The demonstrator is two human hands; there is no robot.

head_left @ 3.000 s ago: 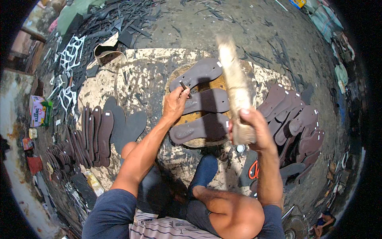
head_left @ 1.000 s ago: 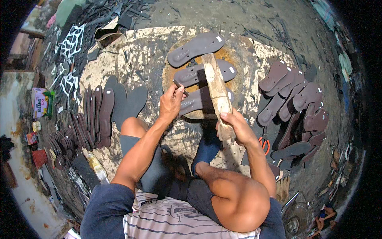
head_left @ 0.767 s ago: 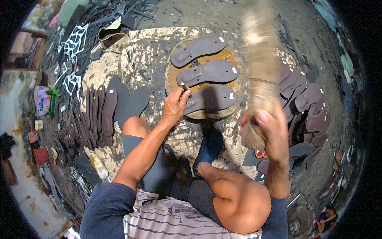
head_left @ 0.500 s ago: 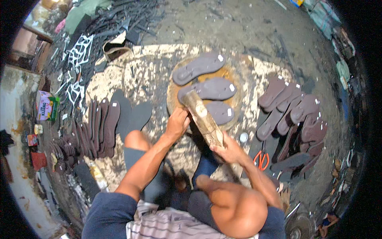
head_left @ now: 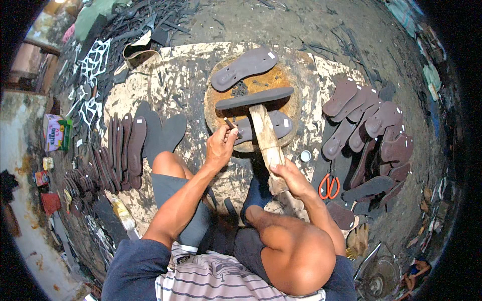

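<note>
Brown middle sole, flat a moment ago, now tilts edge-up at the centre of the round board, presumably leaving the six-o'clock sole workable. At seven, the left hand pinches a dark punch; at five, the right hand wraps a wooden club.

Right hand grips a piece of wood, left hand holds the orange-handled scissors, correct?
No: the left hand holds a slim dark tool; the orange-handled scissors lie to the right, as the head view shows. The right hand does grip a piece of wood.
</note>
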